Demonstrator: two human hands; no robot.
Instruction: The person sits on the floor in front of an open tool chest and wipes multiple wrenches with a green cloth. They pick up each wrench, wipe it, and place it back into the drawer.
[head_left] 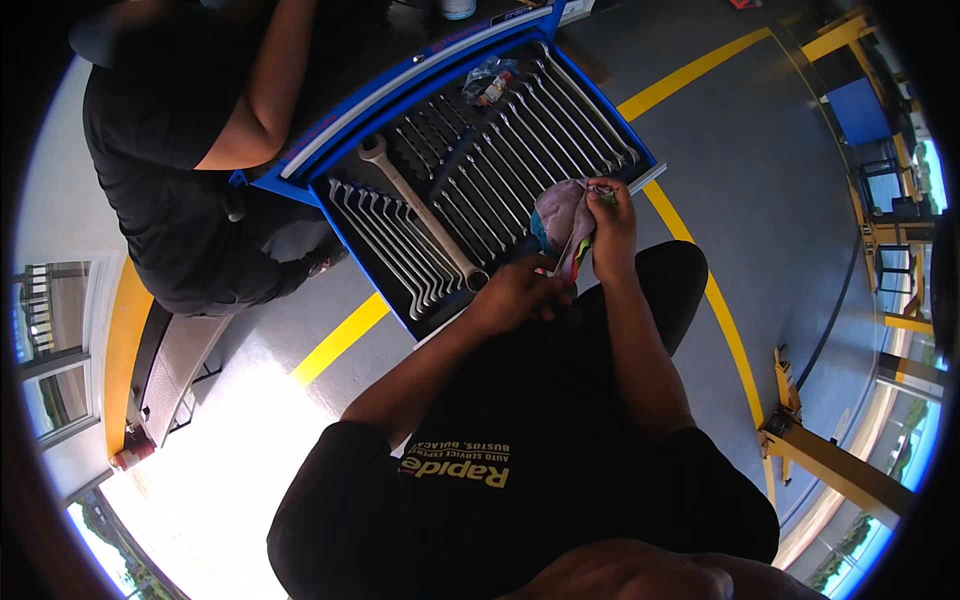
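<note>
A crumpled rag [562, 214], mostly greyish pink with teal, green and red bits, is bunched up over the near right part of an open blue tool drawer [330, 135]. My right hand [614, 228] grips it from the right, thumb on top. Lower down, my left hand [520, 293] has its fingers curled at the rag's bottom end; they are in shadow. Whether anything is wrapped inside the rag is hidden. Beside my left hand lies a large combination wrench [425, 215], laid across rows of smaller wrenches [380, 245] in the drawer's dark tray.
More wrenches [560, 120] fill the drawer's right side, with a clear plastic packet [490, 85] at the back. A person in dark clothes [170, 190] is close by on the left. Yellow lines [700, 75] mark the grey floor; a yellow lift arm [840, 470] is at right.
</note>
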